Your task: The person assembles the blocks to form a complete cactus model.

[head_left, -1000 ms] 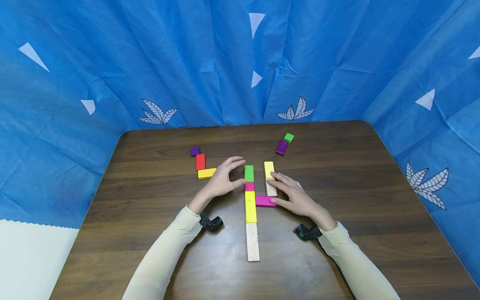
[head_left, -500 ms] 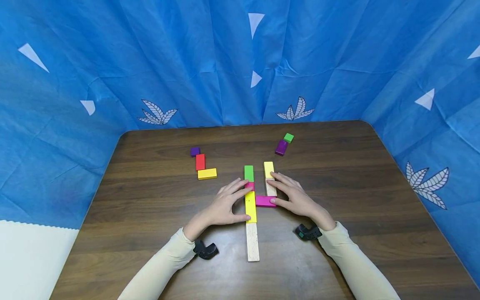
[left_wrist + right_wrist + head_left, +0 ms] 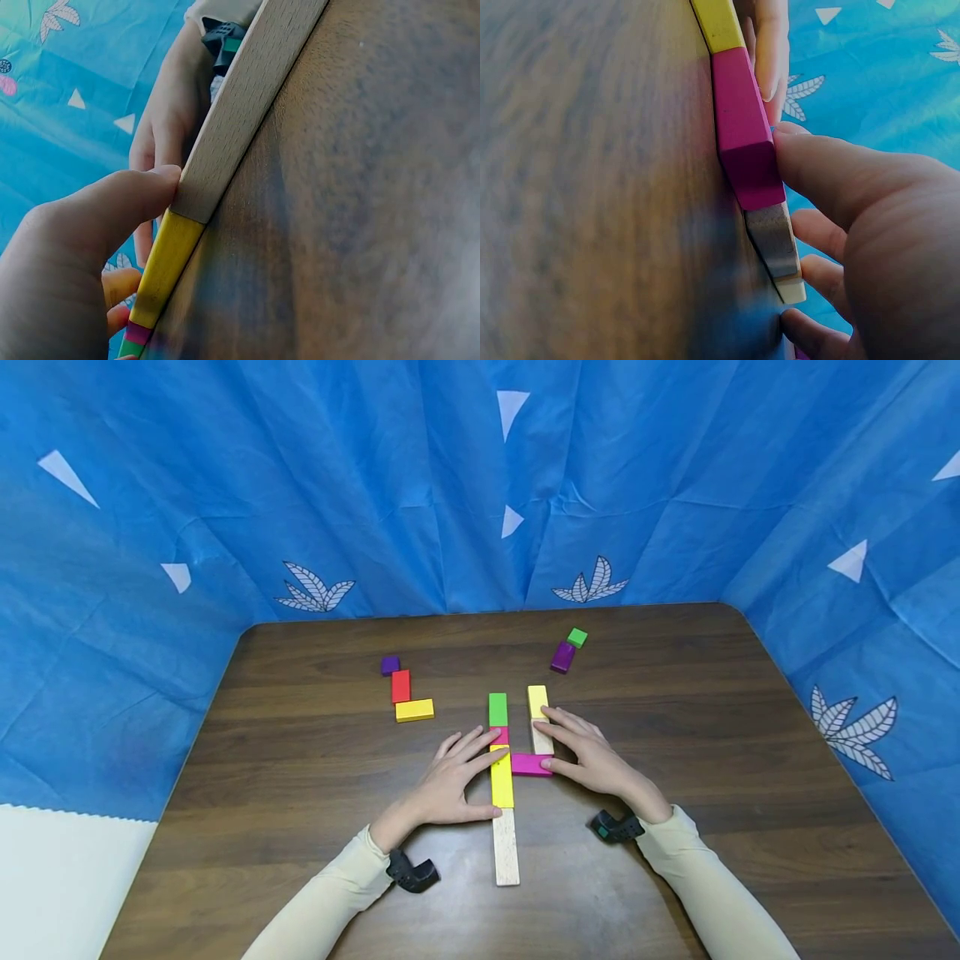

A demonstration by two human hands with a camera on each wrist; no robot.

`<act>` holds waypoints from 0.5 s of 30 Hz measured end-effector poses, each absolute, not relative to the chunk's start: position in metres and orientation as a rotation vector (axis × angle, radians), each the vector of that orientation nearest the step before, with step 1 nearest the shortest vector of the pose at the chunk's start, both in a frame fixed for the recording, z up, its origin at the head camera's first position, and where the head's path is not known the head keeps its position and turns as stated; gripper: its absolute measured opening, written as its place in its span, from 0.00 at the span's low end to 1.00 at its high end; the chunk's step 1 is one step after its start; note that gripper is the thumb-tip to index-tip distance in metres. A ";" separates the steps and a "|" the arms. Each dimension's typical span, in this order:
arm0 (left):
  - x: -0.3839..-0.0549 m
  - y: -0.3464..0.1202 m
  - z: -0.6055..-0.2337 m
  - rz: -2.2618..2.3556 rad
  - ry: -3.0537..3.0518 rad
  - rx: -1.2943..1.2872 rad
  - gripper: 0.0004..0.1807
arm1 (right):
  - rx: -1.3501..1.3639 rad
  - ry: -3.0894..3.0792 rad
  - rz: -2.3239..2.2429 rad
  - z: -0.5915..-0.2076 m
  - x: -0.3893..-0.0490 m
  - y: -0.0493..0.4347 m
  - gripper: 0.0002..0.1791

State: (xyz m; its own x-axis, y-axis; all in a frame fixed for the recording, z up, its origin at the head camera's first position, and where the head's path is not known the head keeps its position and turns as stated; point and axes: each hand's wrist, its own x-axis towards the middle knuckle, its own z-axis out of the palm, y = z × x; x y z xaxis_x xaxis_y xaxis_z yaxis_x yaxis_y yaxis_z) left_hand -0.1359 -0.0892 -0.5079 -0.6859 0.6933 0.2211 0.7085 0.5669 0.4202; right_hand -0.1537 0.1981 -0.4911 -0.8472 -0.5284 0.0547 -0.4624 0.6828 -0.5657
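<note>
A straight column of wooden blocks lies on the table: green (image 3: 498, 707), small pink (image 3: 504, 737), yellow (image 3: 502, 789) and long plain wood (image 3: 506, 852). A magenta block (image 3: 527, 765) juts right from the yellow one; a plain short block (image 3: 542, 743) and a pale yellow block (image 3: 537, 697) run back from its far end. My left hand (image 3: 447, 787) spreads over the column, its thumb where yellow meets the long plain block (image 3: 232, 112), fingertips near pink and yellow. With extended fingers, my right hand (image 3: 592, 758) touches the magenta block (image 3: 742, 105) by thumb and reaches the plain and pale yellow blocks.
At the back left lie a purple block (image 3: 390, 666), a red block (image 3: 401, 686) and a yellow block (image 3: 414, 710). A dark purple block (image 3: 562, 657) and a green block (image 3: 577, 637) sit back right. A blue curtain (image 3: 450, 485) borders the table (image 3: 300, 735).
My left hand has come from beside the green and pink blocks toward me, down along the column to the yellow and plain blocks. The right hand stays in place.
</note>
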 end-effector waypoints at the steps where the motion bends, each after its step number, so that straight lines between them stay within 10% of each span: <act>1: -0.135 -0.089 -0.508 -0.760 -2.747 -1.231 0.46 | -0.822 2.779 -0.881 -0.491 -0.154 0.198 0.35; 15: -0.136 -0.089 -0.512 -0.741 -2.719 -1.235 0.46 | -0.794 2.750 -0.954 -0.487 -0.153 0.198 0.33</act>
